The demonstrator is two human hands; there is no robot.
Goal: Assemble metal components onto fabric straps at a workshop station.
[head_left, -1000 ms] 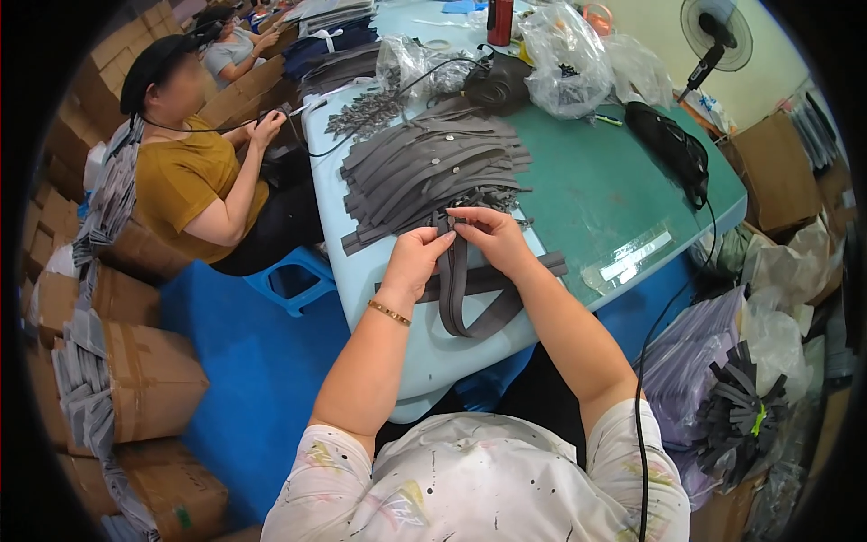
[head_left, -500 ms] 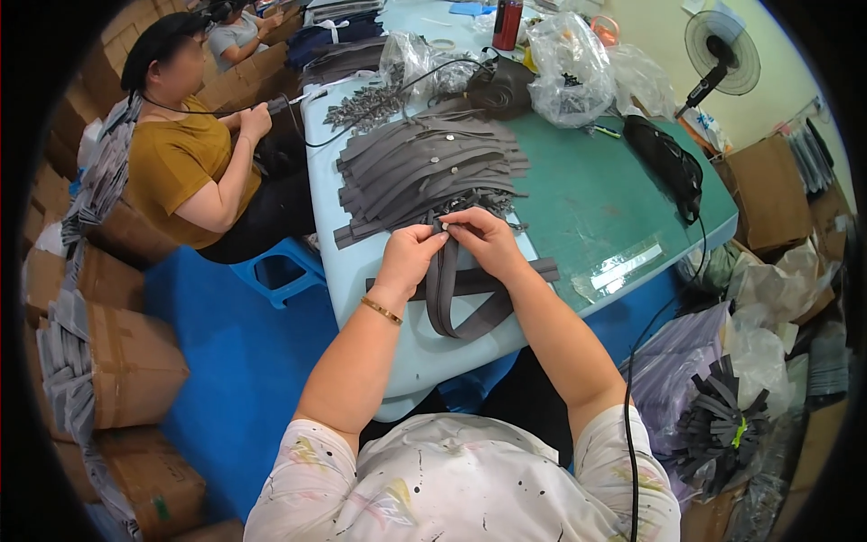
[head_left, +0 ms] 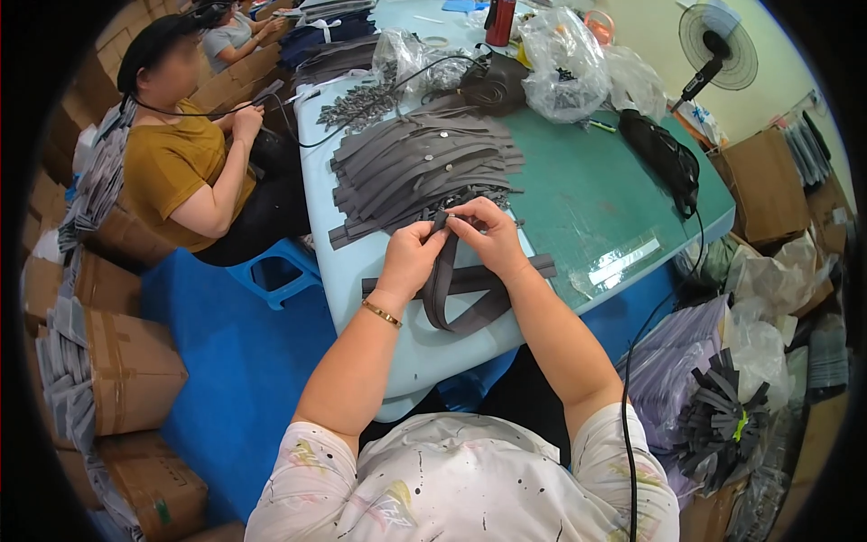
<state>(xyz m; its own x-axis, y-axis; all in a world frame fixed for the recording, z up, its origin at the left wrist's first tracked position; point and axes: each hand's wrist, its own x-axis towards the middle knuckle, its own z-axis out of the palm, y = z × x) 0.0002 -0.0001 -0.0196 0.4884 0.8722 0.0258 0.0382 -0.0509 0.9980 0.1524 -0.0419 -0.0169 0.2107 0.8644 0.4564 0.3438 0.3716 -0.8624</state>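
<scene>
While the left hand [head_left: 409,262] pinches a dark gray strip [head_left: 437,294] near its end between thumb and fingers, the right hand [head_left: 492,237] is closed on the same end, fingertips just beside the left's; any small part between them is too hidden to tell. Below the hands, the strip bends in a loop over the pale bench [head_left: 442,357], crossing a flat gray length [head_left: 533,267]. Just beyond lies a pile of gray strips [head_left: 406,172] bearing small pale pieces [head_left: 449,169].
</scene>
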